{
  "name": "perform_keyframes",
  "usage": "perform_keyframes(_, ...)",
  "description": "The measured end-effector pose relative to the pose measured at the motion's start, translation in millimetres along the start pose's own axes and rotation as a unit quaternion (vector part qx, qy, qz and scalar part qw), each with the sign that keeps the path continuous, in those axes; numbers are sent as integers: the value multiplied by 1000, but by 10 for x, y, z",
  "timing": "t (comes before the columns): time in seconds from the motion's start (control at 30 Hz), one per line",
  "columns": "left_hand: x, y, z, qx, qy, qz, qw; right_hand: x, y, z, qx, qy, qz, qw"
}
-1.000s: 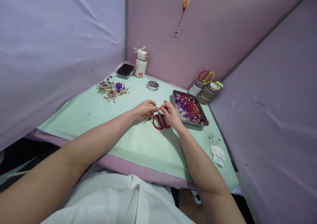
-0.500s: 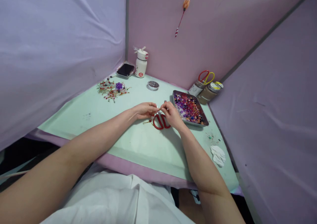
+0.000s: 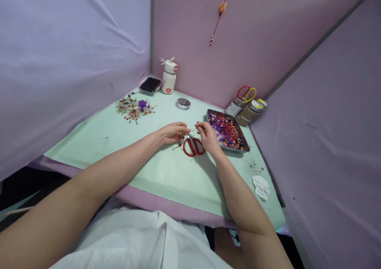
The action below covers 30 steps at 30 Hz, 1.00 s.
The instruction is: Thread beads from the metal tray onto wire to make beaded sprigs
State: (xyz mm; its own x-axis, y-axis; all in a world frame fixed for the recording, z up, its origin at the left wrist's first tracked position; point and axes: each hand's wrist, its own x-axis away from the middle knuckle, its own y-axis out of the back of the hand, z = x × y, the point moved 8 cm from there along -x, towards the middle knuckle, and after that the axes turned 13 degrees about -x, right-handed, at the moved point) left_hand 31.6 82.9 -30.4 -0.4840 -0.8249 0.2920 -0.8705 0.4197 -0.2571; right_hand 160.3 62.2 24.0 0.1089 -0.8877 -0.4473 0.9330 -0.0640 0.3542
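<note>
Now my left hand (image 3: 175, 133) pinches a thin cord loop (image 3: 192, 130), pointing rightward toward my right hand (image 3: 209, 138), whose grip I can't tell.

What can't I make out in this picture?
Head view: the blades of the red scissors, partly hidden by the left hand.
Head view: whether the right hand pinches anything; too small to tell.
Head view: the top of the hanging cord, cut off by the upper edge.
</note>
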Motion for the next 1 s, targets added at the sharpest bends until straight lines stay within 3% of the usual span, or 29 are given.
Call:
perform_keyframes(0.07, 3, 6, -13, 5, -4, -8, 1000, 0, 9, -71, -2, -29, -6, 1000)
perform_keyframes(0.23, 2, 17, -36, 12, -20, -21, 1000, 33, -106, -137, -4, -81, 47, 996)
perform_keyframes(0.47, -32, 34, -24, 5, -36, -25, 999, 27, -82, 25, -64, -20, 7, 998)
perform_keyframes(0.8, -56, 28, 2, 2, -37, -15, 999, 43, -89, 41, -65, -12, 7, 998)
perform_keyframes(0.9, -22, -6, -17, -12, -38, -11, 999, 42, -87, -5, -85, -44, -7, 995)
perform_keyframes(1.0, 9, -34, -51, -19, -54, -16, 998, 69, -121, -142, -162, -130, -25, 978)
